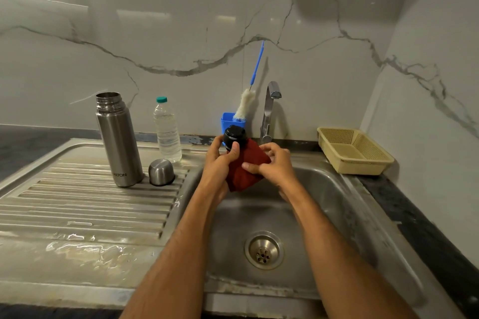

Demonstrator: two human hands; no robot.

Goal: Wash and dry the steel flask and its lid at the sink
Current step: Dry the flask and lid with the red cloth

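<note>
The steel flask (118, 142) stands upright and uncapped on the ribbed draining board (85, 204). Its steel cup lid (161, 172) sits upside down beside it. Over the sink basin (326, 204) my left hand (220, 160) grips a black inner stopper (234, 136), thumb pressed on its side. A dark red cloth (246, 168) hangs under the stopper. My right hand (276, 164) pinches the cloth from the right, fingers curled round its folds.
A clear water bottle (167, 132) with a teal cap stands behind the cup lid. A blue holder (228, 120) with a long bottle brush (245, 105) sits by the tap (269, 111). A beige plastic basket (355, 151) rests at the right. The draining board is wet.
</note>
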